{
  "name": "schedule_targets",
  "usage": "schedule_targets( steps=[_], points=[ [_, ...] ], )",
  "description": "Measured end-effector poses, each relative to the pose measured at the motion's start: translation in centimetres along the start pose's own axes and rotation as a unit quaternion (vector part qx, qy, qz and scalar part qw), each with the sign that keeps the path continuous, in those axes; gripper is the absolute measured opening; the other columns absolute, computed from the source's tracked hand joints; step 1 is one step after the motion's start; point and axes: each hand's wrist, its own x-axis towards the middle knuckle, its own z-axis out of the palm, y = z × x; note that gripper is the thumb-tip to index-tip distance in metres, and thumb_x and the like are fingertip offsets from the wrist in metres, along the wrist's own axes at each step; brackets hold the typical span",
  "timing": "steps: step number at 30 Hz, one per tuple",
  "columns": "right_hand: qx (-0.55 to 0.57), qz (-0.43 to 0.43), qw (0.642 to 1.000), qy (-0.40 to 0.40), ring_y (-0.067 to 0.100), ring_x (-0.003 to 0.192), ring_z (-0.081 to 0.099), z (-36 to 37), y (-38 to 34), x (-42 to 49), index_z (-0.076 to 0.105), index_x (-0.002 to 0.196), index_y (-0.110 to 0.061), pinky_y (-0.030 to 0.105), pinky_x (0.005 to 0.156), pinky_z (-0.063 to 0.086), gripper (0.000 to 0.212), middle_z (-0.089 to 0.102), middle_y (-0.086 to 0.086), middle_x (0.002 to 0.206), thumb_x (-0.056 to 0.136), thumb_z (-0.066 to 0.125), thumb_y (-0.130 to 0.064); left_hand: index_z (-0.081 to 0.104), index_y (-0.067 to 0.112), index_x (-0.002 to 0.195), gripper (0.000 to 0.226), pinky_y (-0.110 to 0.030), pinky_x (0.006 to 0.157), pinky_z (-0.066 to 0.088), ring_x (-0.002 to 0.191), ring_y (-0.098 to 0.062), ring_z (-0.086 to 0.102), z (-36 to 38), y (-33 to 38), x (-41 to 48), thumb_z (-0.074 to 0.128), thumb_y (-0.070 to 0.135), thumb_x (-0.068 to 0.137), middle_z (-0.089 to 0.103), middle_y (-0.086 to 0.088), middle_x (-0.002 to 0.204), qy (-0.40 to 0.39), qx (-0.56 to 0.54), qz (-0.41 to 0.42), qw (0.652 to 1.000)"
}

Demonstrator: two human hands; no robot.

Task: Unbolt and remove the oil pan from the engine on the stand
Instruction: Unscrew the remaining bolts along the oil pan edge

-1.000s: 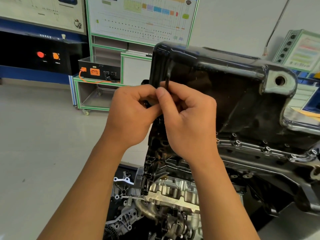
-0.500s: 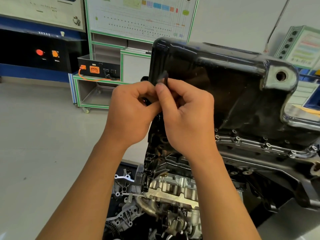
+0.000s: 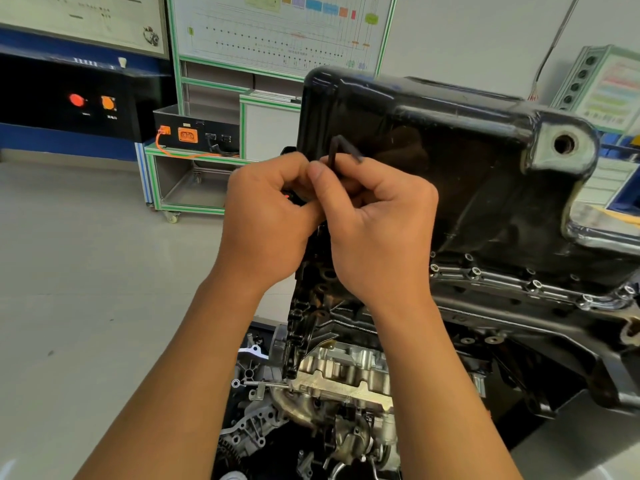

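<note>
The black oil pan (image 3: 433, 161) sits on top of the upturned engine (image 3: 346, 375), with a row of bolts (image 3: 474, 271) along its right flange. A drain hole (image 3: 564, 144) shows at its far right corner. My right hand (image 3: 377, 223) pinches a black L-shaped hex key (image 3: 337, 150) at the pan's left front edge, the bent end sticking up above my fingers. My left hand (image 3: 266, 220) is curled close against the right one at the same spot; what its fingers hold is hidden.
A green-framed cart (image 3: 194, 174) with a black box and orange connector stands behind on the grey floor. A black and blue console (image 3: 76, 98) with red and orange buttons is at the left. Wall charts hang behind. Another panel (image 3: 606, 88) stands at the right.
The hex key has turned in my right fingers, so its short arm now points right instead of edge-on. Both hands stay at the pan's left front edge.
</note>
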Motion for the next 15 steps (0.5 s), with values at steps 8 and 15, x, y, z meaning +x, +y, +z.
schedule_targets(
  steps=[8, 15],
  points=[
    [-0.001, 0.003, 1.000, -0.006, 0.015, 0.065, 0.068, -0.2, 0.0, 0.1, 0.079, 0.087, -0.006, 0.040, 0.059, 0.055, 0.009, 0.073, 0.002, 0.071, 0.091, 0.072, -0.011, 0.068, 0.031, 0.105, 0.030, -0.015, 0.079, 0.054, 0.091, -0.001, 0.070, -1.2, -0.1, 0.0, 0.063, 0.004, 0.094, 0.072, 0.018, 0.095, -0.117, -0.031, 0.016, 0.993],
    [0.020, 0.000, 1.000, 0.014, 0.026, 0.067, 0.069, -0.2, 0.2, 0.0, 0.077, 0.081, -0.003, 0.047, 0.058, 0.055, 0.011, 0.072, 0.008, 0.070, 0.089, 0.072, -0.008, 0.072, 0.005, 0.086, 0.009, -0.043, 0.065, 0.054, 0.073, -0.027, 0.065, 0.3, -0.4, 0.1, 0.068, 0.012, 0.085, 0.069, -0.011, 0.076, -0.015, -0.004, 0.000, 1.000]
  ],
)
